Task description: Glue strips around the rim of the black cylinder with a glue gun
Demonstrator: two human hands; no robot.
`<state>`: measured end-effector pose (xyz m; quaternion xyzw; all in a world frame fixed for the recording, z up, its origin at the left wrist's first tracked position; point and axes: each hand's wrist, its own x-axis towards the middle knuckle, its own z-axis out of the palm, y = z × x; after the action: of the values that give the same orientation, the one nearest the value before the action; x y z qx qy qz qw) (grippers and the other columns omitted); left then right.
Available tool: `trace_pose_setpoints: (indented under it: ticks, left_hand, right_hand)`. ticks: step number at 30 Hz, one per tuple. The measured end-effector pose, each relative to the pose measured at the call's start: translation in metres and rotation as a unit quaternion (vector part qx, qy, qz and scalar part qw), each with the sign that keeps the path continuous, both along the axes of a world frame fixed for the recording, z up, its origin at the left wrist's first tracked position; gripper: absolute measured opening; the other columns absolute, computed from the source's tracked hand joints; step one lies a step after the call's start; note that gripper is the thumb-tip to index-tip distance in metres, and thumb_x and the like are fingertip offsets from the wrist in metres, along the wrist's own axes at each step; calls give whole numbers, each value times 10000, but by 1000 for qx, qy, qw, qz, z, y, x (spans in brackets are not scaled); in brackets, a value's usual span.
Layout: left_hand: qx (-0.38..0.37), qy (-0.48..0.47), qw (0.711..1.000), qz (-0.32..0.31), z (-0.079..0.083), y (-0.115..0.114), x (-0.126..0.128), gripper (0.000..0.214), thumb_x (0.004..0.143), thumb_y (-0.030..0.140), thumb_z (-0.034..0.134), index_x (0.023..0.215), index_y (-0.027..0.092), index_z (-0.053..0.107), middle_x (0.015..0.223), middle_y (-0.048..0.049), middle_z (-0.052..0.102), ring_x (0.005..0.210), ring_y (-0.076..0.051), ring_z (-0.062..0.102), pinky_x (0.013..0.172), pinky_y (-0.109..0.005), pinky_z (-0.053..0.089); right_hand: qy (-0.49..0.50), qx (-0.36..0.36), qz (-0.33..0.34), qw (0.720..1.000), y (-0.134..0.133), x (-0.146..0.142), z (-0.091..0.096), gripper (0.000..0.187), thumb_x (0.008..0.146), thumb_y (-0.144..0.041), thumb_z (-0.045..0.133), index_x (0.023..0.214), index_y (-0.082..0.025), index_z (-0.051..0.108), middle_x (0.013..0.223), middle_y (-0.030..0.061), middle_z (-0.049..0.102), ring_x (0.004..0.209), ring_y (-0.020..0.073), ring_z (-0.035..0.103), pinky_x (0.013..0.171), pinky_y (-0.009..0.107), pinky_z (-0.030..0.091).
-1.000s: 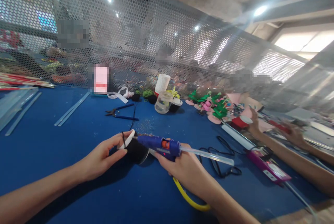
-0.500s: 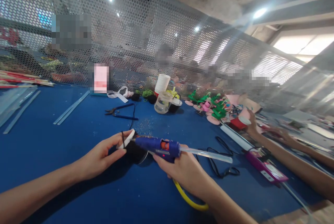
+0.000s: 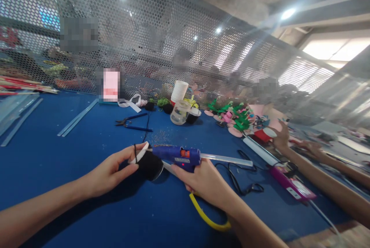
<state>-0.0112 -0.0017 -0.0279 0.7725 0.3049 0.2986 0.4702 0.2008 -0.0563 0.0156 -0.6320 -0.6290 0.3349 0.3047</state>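
Observation:
My right hand is wrapped round a blue glue gun, with a clear glue stick jutting from its back end. The gun's nozzle meets the white rim of a small black-covered cup, which lies tilted on its side. Fingers and thumb of my left hand pinch that cup at the rim, where a black cord crosses. A yellow cable curves below my right wrist. Beyond the cup lie blue-handled pliers.
Behind stand a stack of white paper cups, a clear plastic cup and yarn. Green and pink craft pieces sit right of them. A purple power strip lies near a co-worker's hand. Glue sticks lie left.
The glue gun has lifted slightly and turned, so more of the cup's black side shows below it. My left hand keeps its pinch on the cup.

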Motion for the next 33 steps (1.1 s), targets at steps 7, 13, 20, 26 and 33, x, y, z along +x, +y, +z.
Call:
trace_pose_setpoints:
  ticks: [7, 13, 20, 26, 33]
  left_hand:
    - [6, -2, 1000, 0, -1, 0, -1, 137, 817, 252, 450, 700, 182, 464, 1322, -111, 419, 1222, -253, 355, 993, -398, 272]
    - [11, 2, 1000, -5, 1, 0, 0, 156, 831, 250, 433, 689, 185, 437, 1345, -101, 389, 1223, -235, 357, 990, -365, 282]
    - [21, 29, 999, -4, 0, 0, 0, 157, 835, 270, 422, 709, 178, 446, 1353, -120, 371, 1241, -239, 328, 1006, -355, 260]
    - [23, 37, 999, 9, 1, 0, 0, 198, 828, 280, 425, 658, 185, 393, 1330, -123, 402, 1227, -247, 348, 986, -360, 293]
    - [35, 46, 998, -1, 0, 1, -1, 187, 837, 283, 421, 683, 177, 429, 1325, -104, 408, 1220, -249, 354, 977, -361, 306]
  right_hand:
    - [-13, 10, -17, 1000, 0, -1, -2, 165, 697, -271, 501, 559, -180, 499, 340, -70, 401, 301, 78, 401, 322, 183, 327]
    - [-48, 44, 10, 998, -5, -2, -7, 153, 702, -287, 502, 590, -184, 516, 410, -51, 435, 345, 94, 436, 354, 202, 349]
    - [-43, 69, 16, 997, -6, -1, -8, 128, 709, -263, 513, 620, -180, 554, 426, -52, 456, 356, 87, 423, 364, 197, 343]
    - [-26, 78, 47, 996, -7, -3, -8, 160, 703, -242, 523, 562, -183, 476, 428, -59, 431, 388, 80, 413, 389, 188, 347]
    - [-24, 25, 33, 999, -8, -3, -8, 150, 696, -264, 516, 572, -187, 484, 424, -56, 432, 362, 82, 421, 360, 190, 347]
